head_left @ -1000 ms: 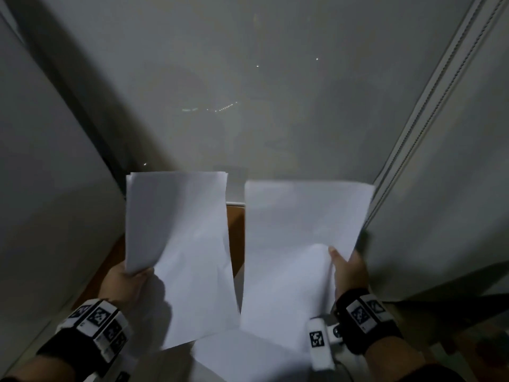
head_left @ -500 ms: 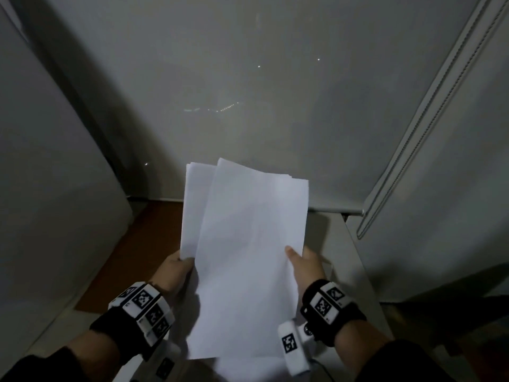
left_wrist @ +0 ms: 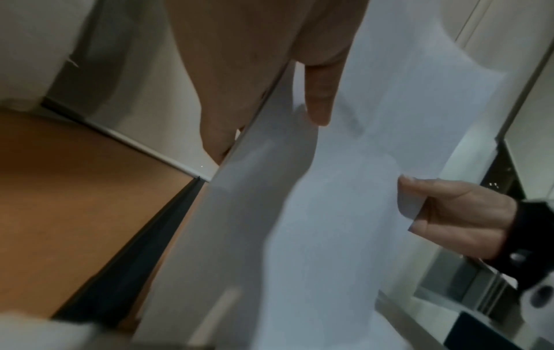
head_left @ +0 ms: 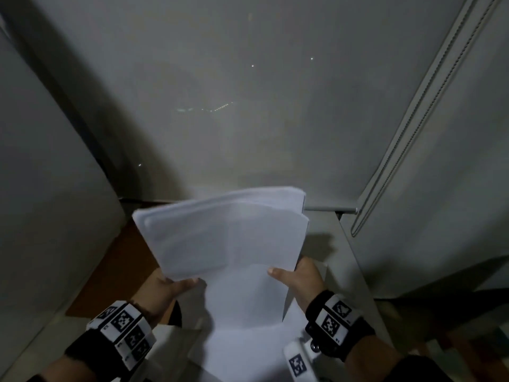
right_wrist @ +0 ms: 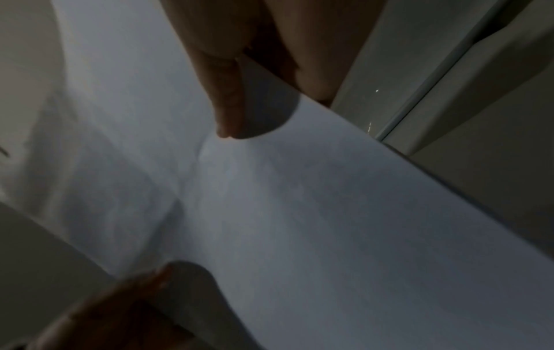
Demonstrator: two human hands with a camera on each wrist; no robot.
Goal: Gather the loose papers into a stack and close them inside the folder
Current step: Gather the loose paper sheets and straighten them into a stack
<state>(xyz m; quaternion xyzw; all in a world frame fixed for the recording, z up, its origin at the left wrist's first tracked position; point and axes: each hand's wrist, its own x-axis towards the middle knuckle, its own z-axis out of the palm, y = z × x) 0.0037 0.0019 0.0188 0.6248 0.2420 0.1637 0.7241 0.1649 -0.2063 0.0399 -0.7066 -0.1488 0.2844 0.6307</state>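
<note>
Several white papers (head_left: 231, 244) overlap in a loose, blurred bundle held in the air in front of me. My left hand (head_left: 168, 288) pinches the bundle's lower left corner, thumb on top. My right hand (head_left: 297, 277) pinches the right edge, thumb on the sheet. In the left wrist view the left thumb (left_wrist: 319, 99) lies on the papers (left_wrist: 344, 189) and the right hand (left_wrist: 452, 210) grips their far edge. The right wrist view shows the right thumb (right_wrist: 228, 109) on the papers (right_wrist: 299, 201). Another white sheet (head_left: 248, 354) lies below. I see no folder.
A brown desk surface (head_left: 115, 266) lies at the lower left, under the papers. Grey panel walls (head_left: 248, 106) close in ahead and on both sides. A light ledge (head_left: 355, 271) and a blind cord (head_left: 413, 111) are at the right.
The two separate sets of sheets, one in each hand, have come together into one overlapping bundle. Both hands moved inward, and the bundle has tilted away from me.
</note>
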